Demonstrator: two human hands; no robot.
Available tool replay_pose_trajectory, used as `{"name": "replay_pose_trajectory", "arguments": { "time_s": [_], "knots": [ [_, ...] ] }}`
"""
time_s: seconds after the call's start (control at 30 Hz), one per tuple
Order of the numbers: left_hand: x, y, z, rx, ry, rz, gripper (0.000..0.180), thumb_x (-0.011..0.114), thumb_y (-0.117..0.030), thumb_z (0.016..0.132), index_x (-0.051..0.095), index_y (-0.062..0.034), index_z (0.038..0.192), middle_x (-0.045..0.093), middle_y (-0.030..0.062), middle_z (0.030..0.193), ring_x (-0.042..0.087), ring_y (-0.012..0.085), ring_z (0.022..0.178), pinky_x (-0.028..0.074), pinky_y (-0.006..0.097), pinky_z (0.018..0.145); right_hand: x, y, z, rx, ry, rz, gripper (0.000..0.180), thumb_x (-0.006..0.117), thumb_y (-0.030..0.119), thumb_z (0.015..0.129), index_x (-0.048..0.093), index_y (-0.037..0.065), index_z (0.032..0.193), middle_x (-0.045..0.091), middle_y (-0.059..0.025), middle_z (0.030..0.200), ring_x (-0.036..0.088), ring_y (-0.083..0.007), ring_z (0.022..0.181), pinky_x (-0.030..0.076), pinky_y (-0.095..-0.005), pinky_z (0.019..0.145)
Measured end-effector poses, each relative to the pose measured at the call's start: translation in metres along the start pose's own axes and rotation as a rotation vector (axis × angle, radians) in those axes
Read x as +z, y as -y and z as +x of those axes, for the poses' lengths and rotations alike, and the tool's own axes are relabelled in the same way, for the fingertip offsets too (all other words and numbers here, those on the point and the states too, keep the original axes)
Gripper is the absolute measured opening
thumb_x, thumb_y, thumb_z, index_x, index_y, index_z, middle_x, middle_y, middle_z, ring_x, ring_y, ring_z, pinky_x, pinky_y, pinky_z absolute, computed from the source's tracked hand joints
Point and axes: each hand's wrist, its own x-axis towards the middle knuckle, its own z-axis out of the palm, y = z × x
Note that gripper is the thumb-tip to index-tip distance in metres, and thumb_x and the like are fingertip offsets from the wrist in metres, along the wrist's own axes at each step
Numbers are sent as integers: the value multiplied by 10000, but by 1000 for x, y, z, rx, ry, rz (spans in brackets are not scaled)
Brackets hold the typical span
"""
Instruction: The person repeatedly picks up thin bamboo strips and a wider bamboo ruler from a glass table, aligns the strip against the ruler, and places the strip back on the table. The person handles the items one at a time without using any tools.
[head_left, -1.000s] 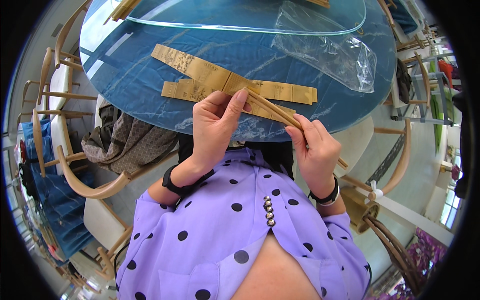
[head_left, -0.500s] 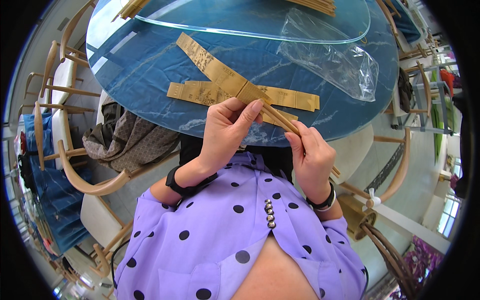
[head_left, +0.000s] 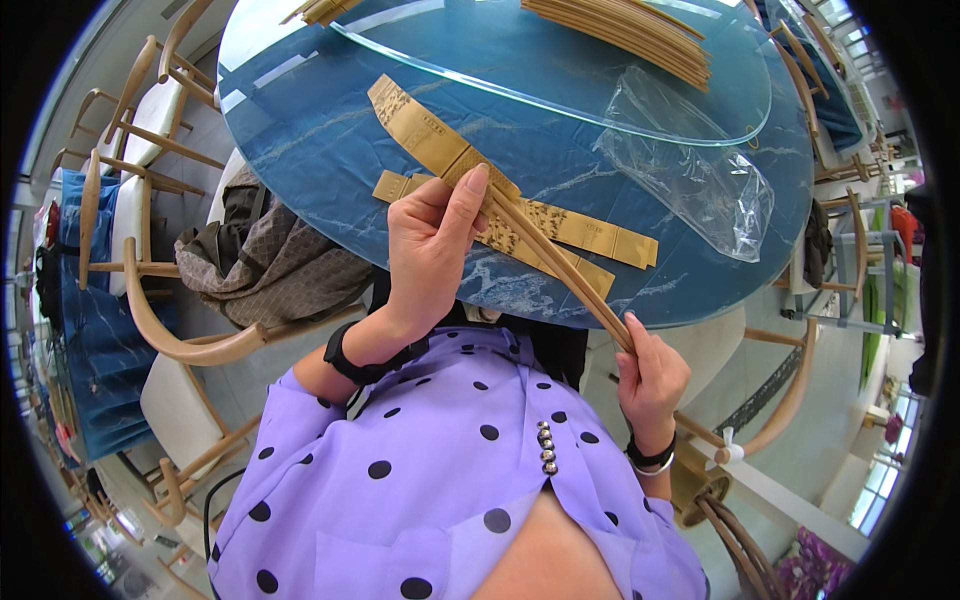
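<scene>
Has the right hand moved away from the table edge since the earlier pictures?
Yes. The right hand has drawn back from the blue table edge toward the body, sliding down the bamboo strips.

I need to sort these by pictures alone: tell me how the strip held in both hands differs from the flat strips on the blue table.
The held strip is lifted between left hand and right hand; the flat strips lie on the blue table. The held strip looks narrow and slanted; the flat strips look broad and patterned. Both are tan.
</scene>
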Motion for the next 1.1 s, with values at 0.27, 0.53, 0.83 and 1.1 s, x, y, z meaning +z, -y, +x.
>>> {"name": "replay_pose_trajectory", "arguments": {
  "time_s": [0.27, 0.53, 0.83, 1.1],
  "knots": [
    [6, 9, -3, -94, 69, -110, 309, 635, -273, 1032, 713, 1, 914, 571, -42, 669, 347, -12, 525, 232, 197, 458, -2, -5, -1, 175, -249, 200, 223, 615, 163, 1004, 715, -23, 1077, 526, -55, 645, 465, -151, 524, 336, -279, 488],
    [14, 11, -3, -69, 70, -74, 319, 553, -244, 1071, 708, 35, 1087, 584, -34, 705, 283, -3, 510, 217, 200, 441, 2, 10, 15, 372, -372, 319, 112, 622, 47, 976, 694, -36, 955, 585, -4, 679, 425, -42, 530, 303, -215, 480],
    [11, 10, -1, -74, 56, -151, 308, 560, -239, 1069, 711, 30, 1071, 639, -18, 754, 293, -3, 514, 220, 204, 443, -1, 4, 3, 418, -314, 390, 103, 641, 48, 967, 672, -40, 924, 625, -2, 707, 427, -10, 527, 325, -178, 489],
    [19, 15, -11, -83, 47, -103, 286, 603, -244, 1049, 732, 8, 1096, 503, -102, 644, 305, -17, 527, 211, 202, 469, 3, 12, 3, 414, -314, 358, 103, 639, 37, 963, 657, -34, 891, 636, -8, 714, 440, -12, 537, 337, -176, 492]
  ]
}}
